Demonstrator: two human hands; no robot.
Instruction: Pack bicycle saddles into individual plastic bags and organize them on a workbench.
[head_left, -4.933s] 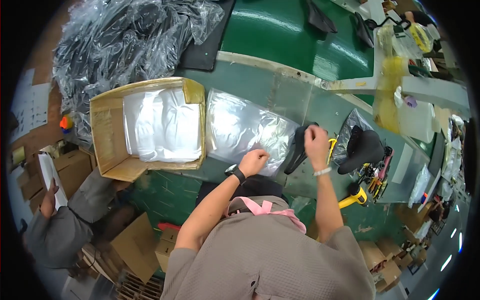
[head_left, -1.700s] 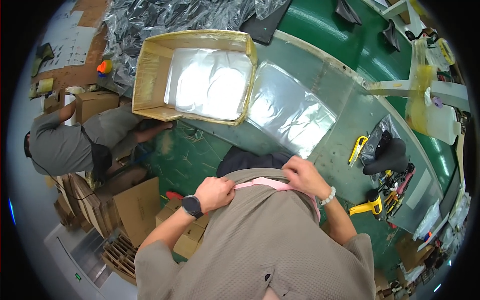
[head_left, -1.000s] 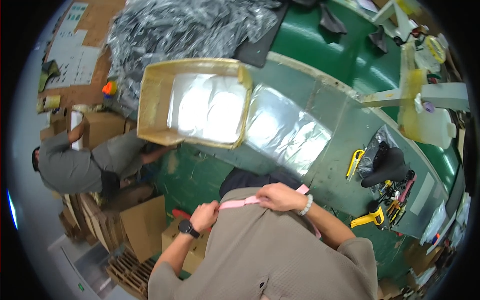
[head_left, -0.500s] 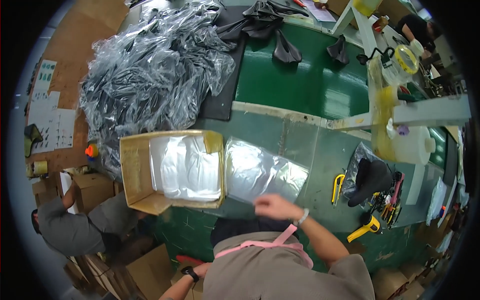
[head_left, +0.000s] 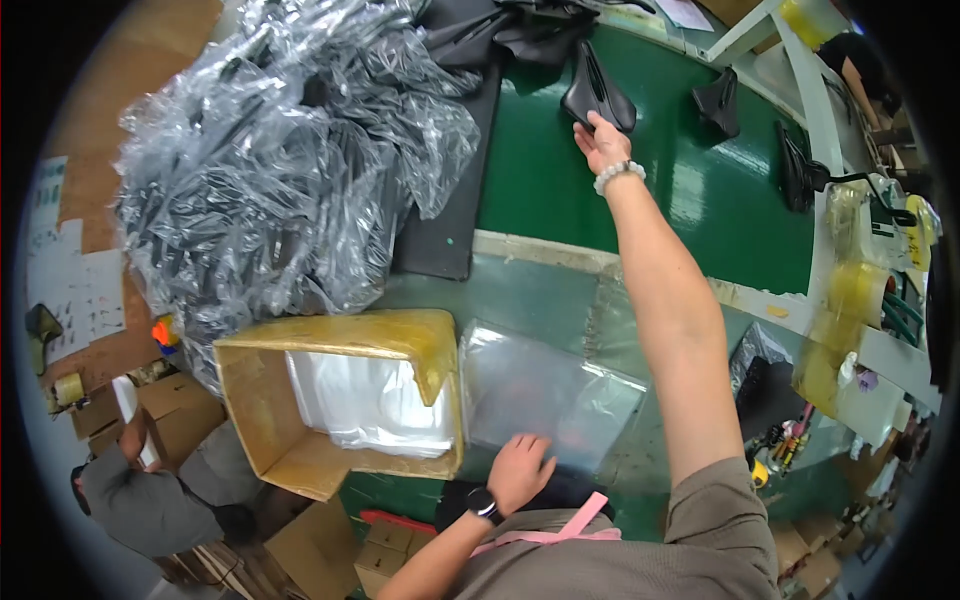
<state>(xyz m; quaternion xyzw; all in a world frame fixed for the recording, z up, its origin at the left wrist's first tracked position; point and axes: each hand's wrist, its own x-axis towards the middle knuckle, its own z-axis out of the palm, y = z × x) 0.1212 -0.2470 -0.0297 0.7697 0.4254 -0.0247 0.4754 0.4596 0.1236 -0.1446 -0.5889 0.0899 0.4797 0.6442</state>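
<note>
At the far side, my right hand reaches out on a straight arm and grips the wide rear end of a black bicycle saddle. The saddle lies on the green surface. My left hand, with a watch on its wrist, is close to my body at the near edge of some flat clear plastic bags. Its fingers are stretched out, holding nothing. To its left stands a brown open box with a stack of clear bags inside.
Plastic-wrapped saddles are heaped at the far left. Other bare saddles lie on the green surface. A white frame with tape rolls rises at right, near hand tools. Another person works at lower left.
My right hand has gone from the flat bags out to the saddle and taken hold of it. My left hand has risen from beside my body to the bags' near edge. The view has shifted.
</note>
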